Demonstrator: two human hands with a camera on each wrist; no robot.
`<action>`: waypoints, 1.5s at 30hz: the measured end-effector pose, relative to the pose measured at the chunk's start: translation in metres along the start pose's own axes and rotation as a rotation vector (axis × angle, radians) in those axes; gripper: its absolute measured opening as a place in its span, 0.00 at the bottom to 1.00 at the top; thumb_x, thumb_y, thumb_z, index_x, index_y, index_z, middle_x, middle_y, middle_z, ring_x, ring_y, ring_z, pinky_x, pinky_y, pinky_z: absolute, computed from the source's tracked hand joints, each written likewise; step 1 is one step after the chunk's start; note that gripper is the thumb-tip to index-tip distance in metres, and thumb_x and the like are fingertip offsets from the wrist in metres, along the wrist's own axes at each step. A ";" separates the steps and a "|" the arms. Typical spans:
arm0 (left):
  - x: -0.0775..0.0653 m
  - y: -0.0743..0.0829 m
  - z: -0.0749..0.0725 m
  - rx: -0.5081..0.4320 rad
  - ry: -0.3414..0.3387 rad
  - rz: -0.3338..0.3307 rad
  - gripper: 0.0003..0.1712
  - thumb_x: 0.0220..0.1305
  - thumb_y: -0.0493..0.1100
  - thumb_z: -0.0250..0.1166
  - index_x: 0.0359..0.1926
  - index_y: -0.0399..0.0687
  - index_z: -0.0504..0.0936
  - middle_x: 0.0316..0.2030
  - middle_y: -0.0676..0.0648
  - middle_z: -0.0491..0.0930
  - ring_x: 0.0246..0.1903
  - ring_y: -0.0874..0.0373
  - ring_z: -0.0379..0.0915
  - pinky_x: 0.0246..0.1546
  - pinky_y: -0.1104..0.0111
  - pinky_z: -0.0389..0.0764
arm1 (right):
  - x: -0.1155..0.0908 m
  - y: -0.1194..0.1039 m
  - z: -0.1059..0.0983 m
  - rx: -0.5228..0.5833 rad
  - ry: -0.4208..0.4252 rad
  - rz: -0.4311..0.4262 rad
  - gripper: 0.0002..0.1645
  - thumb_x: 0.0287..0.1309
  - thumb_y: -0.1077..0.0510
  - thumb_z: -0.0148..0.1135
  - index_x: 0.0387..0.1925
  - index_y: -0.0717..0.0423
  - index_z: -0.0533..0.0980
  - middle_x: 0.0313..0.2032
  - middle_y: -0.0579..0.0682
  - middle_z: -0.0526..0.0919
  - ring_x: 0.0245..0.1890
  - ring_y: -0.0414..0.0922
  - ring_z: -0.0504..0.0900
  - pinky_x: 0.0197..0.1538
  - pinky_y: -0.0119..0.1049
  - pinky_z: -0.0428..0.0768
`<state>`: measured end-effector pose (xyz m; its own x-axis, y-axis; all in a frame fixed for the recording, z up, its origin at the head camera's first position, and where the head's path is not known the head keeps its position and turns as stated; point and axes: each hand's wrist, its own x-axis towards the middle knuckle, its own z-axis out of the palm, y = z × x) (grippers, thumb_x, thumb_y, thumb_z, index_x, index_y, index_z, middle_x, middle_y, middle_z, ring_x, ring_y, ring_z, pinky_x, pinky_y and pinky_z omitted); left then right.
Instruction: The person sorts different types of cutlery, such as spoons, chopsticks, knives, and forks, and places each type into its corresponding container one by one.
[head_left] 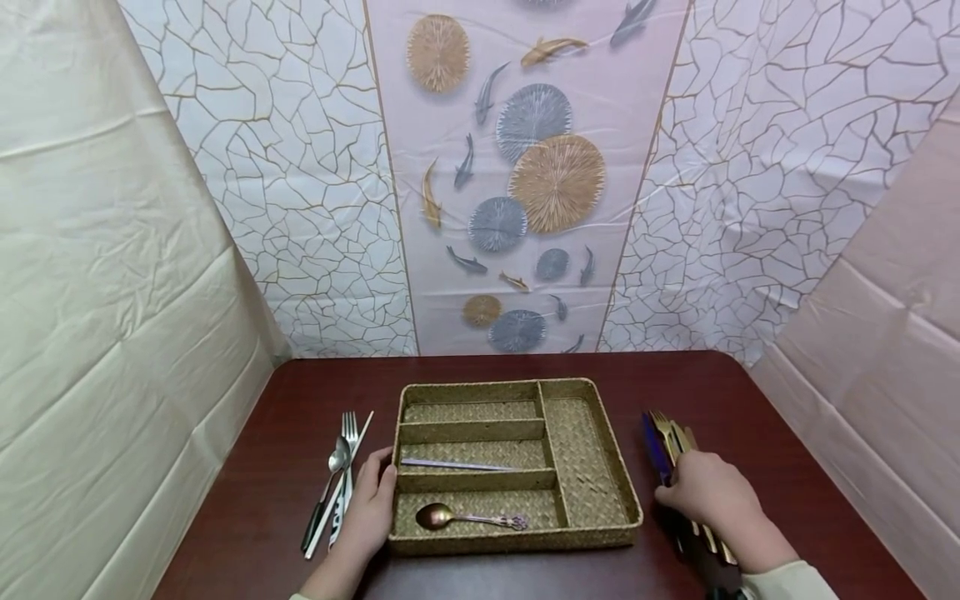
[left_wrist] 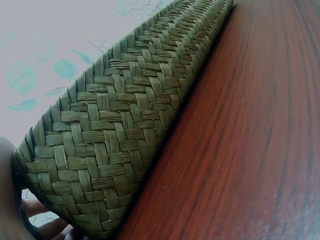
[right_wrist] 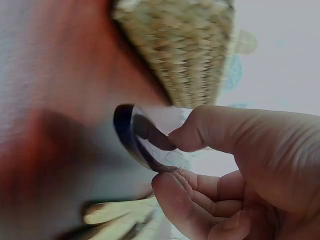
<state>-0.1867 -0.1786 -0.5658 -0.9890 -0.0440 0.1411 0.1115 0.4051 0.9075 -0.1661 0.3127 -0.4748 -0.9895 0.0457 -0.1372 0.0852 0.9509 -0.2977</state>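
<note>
Silver cutlery [head_left: 341, 450] is lying far left; I'm resting my left hand [head_left: 366, 510], fingers loosely extended, against the woven tray [head_left: 517, 542]'s left side; and right of that tray, my right hand [head_left: 712, 492] is pinching a blue utensil [head_left: 655, 446] beside gold cutlery [head_left: 663, 427].

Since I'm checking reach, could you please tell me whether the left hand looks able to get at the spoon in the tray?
Probably yes: the left hand touches the tray at its left side, and the spoon lies uncovered in the near left compartment, with only the tray's low side between them.
</note>
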 end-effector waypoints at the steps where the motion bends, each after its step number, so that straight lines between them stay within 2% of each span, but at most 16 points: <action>1: 0.000 0.000 0.000 0.000 -0.001 0.001 0.23 0.88 0.41 0.50 0.74 0.36 0.72 0.68 0.27 0.72 0.72 0.30 0.66 0.71 0.36 0.65 | 0.000 -0.001 -0.003 0.009 0.003 -0.005 0.28 0.52 0.50 0.74 0.11 0.43 0.63 0.13 0.38 0.58 0.15 0.39 0.55 0.22 0.37 0.57; 9: 0.001 -0.004 0.002 -0.010 0.002 0.004 0.23 0.88 0.42 0.50 0.74 0.36 0.72 0.68 0.27 0.72 0.72 0.31 0.66 0.71 0.36 0.65 | 0.003 -0.021 -0.025 0.024 0.099 -0.087 0.27 0.51 0.51 0.72 0.13 0.42 0.61 0.15 0.37 0.55 0.19 0.39 0.52 0.25 0.38 0.55; 15: 0.003 -0.009 0.003 -0.009 0.007 0.002 0.22 0.88 0.43 0.51 0.74 0.39 0.72 0.68 0.29 0.73 0.72 0.33 0.67 0.71 0.37 0.66 | 0.007 -0.051 -0.036 0.037 0.095 -0.128 0.27 0.53 0.52 0.72 0.13 0.42 0.62 0.15 0.37 0.55 0.18 0.39 0.53 0.25 0.37 0.56; 24: 0.000 0.003 0.000 -0.021 -0.009 -0.015 0.23 0.88 0.41 0.49 0.74 0.35 0.71 0.69 0.26 0.71 0.72 0.30 0.66 0.72 0.36 0.64 | 0.018 -0.095 -0.028 0.009 0.059 -0.205 0.30 0.54 0.56 0.71 0.12 0.43 0.58 0.14 0.37 0.51 0.18 0.38 0.49 0.25 0.36 0.52; 31: -0.001 0.004 0.000 -0.019 0.001 -0.008 0.23 0.88 0.41 0.50 0.74 0.36 0.72 0.68 0.27 0.72 0.72 0.31 0.66 0.72 0.37 0.64 | 0.034 -0.114 -0.015 0.003 -0.030 -0.202 0.32 0.57 0.58 0.74 0.12 0.45 0.59 0.14 0.37 0.49 0.16 0.38 0.48 0.24 0.36 0.55; 37: -0.001 0.002 0.002 -0.016 0.009 0.010 0.22 0.88 0.44 0.51 0.73 0.38 0.73 0.67 0.29 0.74 0.70 0.31 0.69 0.70 0.36 0.66 | 0.049 -0.118 -0.008 -0.033 -0.105 -0.200 0.27 0.56 0.58 0.73 0.13 0.47 0.63 0.13 0.39 0.56 0.15 0.39 0.54 0.23 0.37 0.60; 45: -0.001 -0.001 0.003 -0.004 0.034 0.039 0.22 0.88 0.45 0.51 0.72 0.38 0.74 0.65 0.29 0.75 0.68 0.31 0.70 0.67 0.35 0.69 | 0.062 -0.119 -0.002 -0.067 -0.183 -0.234 0.22 0.59 0.60 0.74 0.16 0.50 0.71 0.14 0.47 0.74 0.13 0.42 0.67 0.23 0.38 0.66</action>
<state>-0.1866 -0.1767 -0.5682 -0.9800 -0.0595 0.1898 0.1503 0.4039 0.9024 -0.2376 0.2032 -0.4461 -0.9431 -0.2275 -0.2424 -0.1568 0.9474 -0.2790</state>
